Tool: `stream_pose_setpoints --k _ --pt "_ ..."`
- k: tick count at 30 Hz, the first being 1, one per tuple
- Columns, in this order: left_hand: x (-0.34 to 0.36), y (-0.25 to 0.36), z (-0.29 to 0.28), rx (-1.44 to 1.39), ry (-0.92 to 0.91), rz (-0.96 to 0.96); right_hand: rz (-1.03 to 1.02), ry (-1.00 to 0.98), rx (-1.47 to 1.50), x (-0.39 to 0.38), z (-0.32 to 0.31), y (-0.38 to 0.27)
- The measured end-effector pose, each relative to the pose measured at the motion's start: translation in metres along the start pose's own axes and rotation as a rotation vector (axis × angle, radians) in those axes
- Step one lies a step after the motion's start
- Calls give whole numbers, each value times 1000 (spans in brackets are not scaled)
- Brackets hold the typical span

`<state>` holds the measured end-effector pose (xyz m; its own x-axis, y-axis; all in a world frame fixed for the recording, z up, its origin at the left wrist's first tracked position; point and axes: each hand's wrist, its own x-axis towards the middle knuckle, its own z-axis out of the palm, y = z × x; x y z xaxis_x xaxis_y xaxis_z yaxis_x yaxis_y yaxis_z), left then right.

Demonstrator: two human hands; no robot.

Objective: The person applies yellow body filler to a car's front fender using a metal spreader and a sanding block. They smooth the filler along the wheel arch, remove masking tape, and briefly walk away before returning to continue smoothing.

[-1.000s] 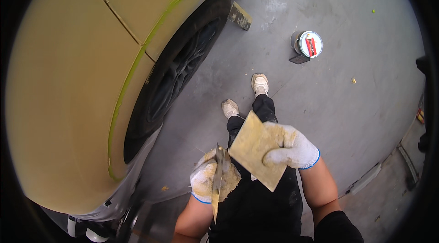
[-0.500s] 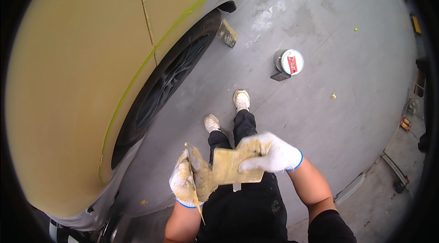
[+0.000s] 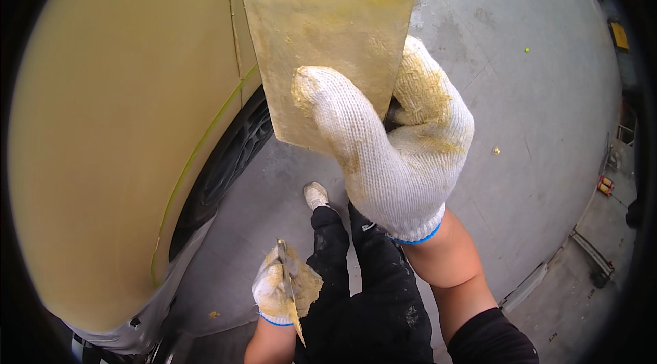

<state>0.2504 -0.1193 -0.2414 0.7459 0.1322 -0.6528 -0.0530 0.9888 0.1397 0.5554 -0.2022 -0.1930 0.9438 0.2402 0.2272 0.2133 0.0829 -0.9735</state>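
My right hand (image 3: 400, 148), in a yellow-stained white knit glove with a blue cuff, is raised close to the camera, pinching a flat yellow-smeared spreader plate (image 3: 328, 21) with thumb on its face. Low at the center, my left hand (image 3: 270, 285), gloved alike, grips a putty-smeared scraper (image 3: 287, 282), seen nearly edge-on. To the left is a car's beige body panel (image 3: 109, 131) with a bright green line (image 3: 202, 141) along the wheel arch and a narrow vertical seam. The plate hides part of the panel's top and the wheel (image 3: 226, 172). The backs of my right fingers are partly visible.
Grey floor (image 3: 520, 206) lies to the right, with a small green speck and a brass-colored bit on it. Along the right rim are a yellow object (image 3: 618, 35), a red-and-yellow object (image 3: 605, 184) and metal strips. Wrinkled sheeting (image 3: 188, 251) covers the car's lower edge.
My right hand has swung up and forward from beside my left hand, bringing the plate much nearer the camera; it now covers the can seen earlier. My left hand stays low.
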Motion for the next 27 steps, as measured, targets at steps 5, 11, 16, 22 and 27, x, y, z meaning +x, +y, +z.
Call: stream_pose_setpoints --k 5,11,16,22,27 --pt "-4 4 -8 -20 -14 8 -10 84 44 3 9 7" --pt "-4 3 -11 -35 21 3 1 79 68 -1 13 9" --pt "-6 3 -13 -15 13 12 12 66 16 -9 14 12" --pt "-4 3 -14 32 -32 15 184 -17 -43 -25 11 9" --pt "-2 0 4 93 204 12 284 -48 -49 -39 13 10"
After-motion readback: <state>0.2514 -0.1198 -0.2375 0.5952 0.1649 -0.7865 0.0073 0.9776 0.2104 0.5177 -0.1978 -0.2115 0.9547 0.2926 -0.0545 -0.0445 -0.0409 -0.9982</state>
